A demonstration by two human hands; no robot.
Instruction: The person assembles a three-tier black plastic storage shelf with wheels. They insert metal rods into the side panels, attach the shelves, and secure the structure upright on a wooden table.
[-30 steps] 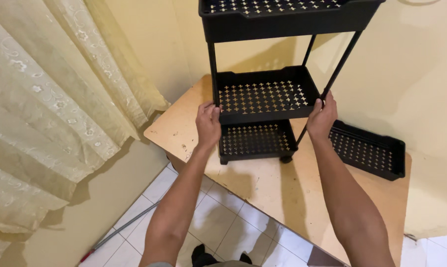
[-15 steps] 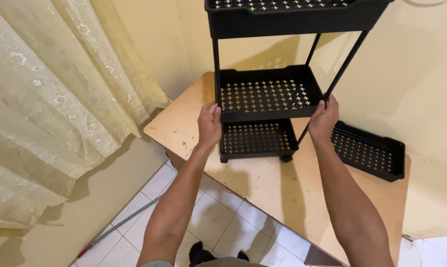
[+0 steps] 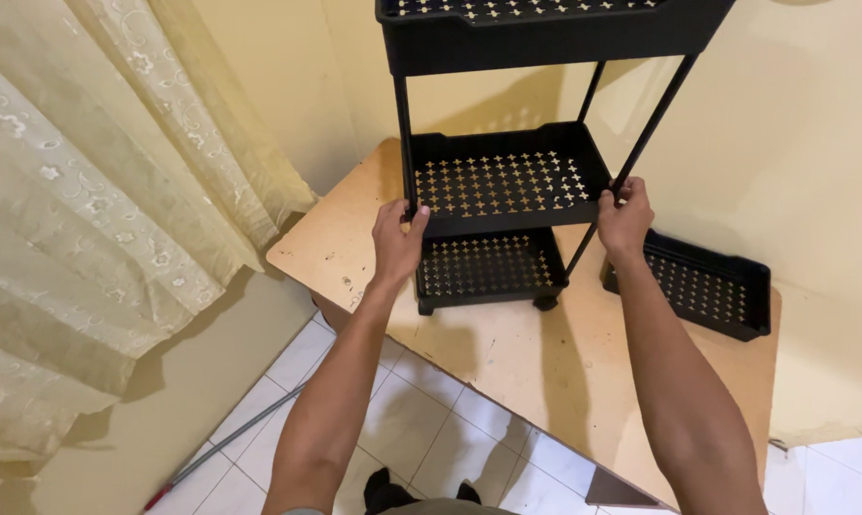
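No packages, labels, signs or screens are visible.

Spare black perforated tray [image 3: 690, 286] just sits on the far right of the worn wooden desk [image 3: 507, 362]. Lacy cream curtain [image 3: 97, 191] hangs on the left, white floor tiles [image 3: 431, 448] below, with a thin rod [image 3: 223, 448] lying across them.

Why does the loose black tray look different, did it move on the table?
No. The loose black tray lies at the same spot near the table edge and wall; only the view shifted.
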